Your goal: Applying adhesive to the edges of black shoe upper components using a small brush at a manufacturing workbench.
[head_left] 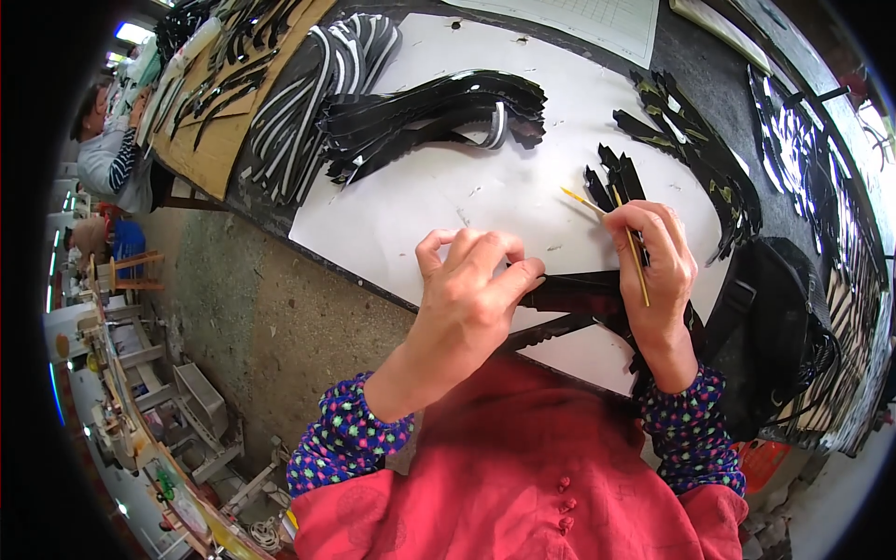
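Black strip (583, 293) pinched by left hand (474, 291), yellow-tipped brush (581, 199) and thin stick (640, 271) held in right hand (661, 257); black buckled bag (777, 303) laid at right, contents hidden

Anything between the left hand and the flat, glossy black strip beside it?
Nothing visible: the left hand is at the left end of the black strip; the right hand, holding a slim yellow-tipped stick, is farther right.

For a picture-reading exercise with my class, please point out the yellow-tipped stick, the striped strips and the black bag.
Yellow-tipped stick (583, 201): head view, middle of its exposed part.
Striped strips (313, 112): head view, middle of the bundle.
Black bag (779, 308): head view, its visible side.
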The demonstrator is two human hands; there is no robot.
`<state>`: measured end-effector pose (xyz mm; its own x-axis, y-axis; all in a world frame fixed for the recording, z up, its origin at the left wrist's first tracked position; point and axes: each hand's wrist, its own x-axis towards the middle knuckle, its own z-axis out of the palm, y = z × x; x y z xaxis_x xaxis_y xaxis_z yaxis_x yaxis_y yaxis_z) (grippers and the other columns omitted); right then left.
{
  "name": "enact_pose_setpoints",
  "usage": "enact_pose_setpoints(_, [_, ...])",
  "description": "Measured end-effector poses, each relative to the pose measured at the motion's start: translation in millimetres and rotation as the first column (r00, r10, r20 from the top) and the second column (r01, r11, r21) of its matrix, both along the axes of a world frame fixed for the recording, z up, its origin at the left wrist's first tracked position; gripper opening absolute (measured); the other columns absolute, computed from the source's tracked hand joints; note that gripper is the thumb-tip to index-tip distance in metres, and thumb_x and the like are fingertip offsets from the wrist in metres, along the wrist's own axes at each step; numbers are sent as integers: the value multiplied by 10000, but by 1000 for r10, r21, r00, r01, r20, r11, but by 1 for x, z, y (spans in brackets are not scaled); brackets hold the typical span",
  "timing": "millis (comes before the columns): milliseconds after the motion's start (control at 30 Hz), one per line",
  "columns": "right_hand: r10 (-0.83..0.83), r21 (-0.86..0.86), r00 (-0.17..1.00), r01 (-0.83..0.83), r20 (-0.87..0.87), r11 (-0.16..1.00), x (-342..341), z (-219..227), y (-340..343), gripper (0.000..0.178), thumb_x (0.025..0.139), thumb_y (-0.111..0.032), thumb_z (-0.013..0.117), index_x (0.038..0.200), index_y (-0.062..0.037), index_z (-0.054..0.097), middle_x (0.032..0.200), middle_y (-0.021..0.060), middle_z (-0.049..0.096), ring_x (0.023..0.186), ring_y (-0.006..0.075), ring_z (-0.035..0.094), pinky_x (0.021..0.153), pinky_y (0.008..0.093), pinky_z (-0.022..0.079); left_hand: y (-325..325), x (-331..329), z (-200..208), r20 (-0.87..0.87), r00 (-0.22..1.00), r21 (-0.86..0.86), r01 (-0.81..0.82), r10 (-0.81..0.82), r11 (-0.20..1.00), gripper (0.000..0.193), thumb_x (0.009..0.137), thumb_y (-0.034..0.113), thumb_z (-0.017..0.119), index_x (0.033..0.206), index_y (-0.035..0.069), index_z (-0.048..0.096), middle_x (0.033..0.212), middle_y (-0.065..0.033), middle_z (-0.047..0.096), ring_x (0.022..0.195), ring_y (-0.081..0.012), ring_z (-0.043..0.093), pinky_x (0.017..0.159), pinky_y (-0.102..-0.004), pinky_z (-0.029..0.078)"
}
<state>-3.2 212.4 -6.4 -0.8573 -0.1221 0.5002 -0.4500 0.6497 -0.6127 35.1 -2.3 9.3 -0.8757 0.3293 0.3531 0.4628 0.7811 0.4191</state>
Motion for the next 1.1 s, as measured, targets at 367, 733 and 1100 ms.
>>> enact_pose_setpoints(367, [68, 31, 998, -67, -15, 997, 0, -1, -1, 223, 784, 91, 686, 966, -38, 668, 930, 105, 668, 853, 300, 643, 780, 375, 510, 20, -17, 32, -2, 987, -176, 157, -160, 972, 95, 867, 26, 635, 922, 102, 626, 818, -2, 615, 791, -176, 604, 882, -379, 444])
enact_pose_setpoints(733, [-41, -94, 999, 41, 7, 995, 2, 4, -4, 205, 797, 120, 710, 946, -15, 671, 912, 113, 662, 824, 282, 645, 748, 347, 524, 27, -49, -4, -141, 988, -219, -92, 62, 971, 127, 842, 60, 680, 935, 92, 601, 853, -34, 591, 857, -223, 570, 845, -358, 422])
enact_pose_setpoints(1100, [149, -122, 988, -143, 42, 982, 15, 30, -26, 213, 815, 116, 734, 999, 17, 695, 910, 145, 658, 772, 267, 656, 658, 321, 535, 2, 1, -11, -74, 996, -113, 37, -46, 993, 223, 915, 242, 694, 1073, 87, 675, 1087, -65, 636, 1083, -236, 605, 1011, -466, 405])
